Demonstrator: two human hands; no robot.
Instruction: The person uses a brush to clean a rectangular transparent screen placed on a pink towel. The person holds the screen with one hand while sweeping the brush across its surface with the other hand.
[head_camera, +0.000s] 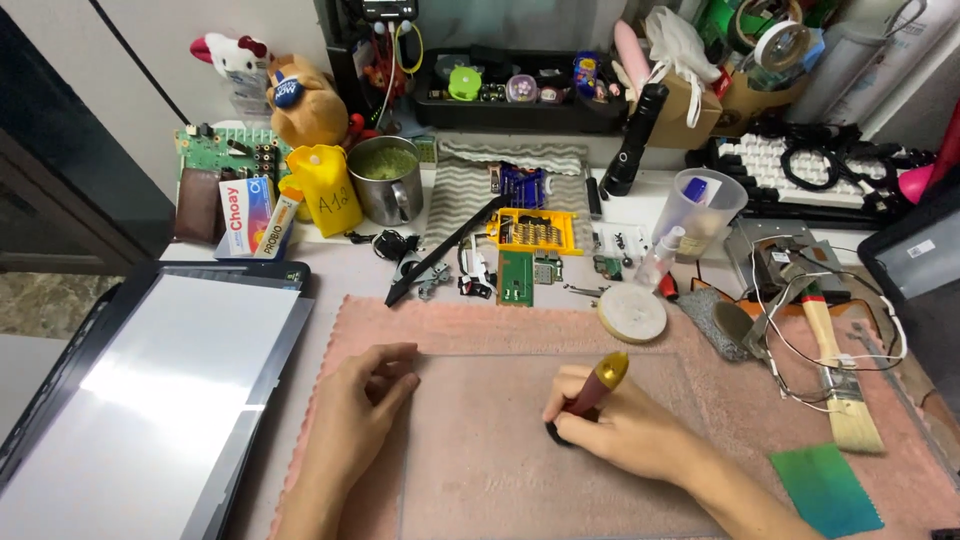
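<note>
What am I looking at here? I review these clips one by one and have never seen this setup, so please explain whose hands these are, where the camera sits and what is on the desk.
There is no machine: a person works with bare hands, filmed by a camera worn on the head, looking down. The left hand rests on a clear sheet lying on a pink cloth. The right hand grips a red and yellow handled tool, tip down on the sheet. A tablet lies at the left, a paintbrush and green card at the right. Behind are a metal mug, a yellow bit tray, small circuit boards and clutter.
</note>
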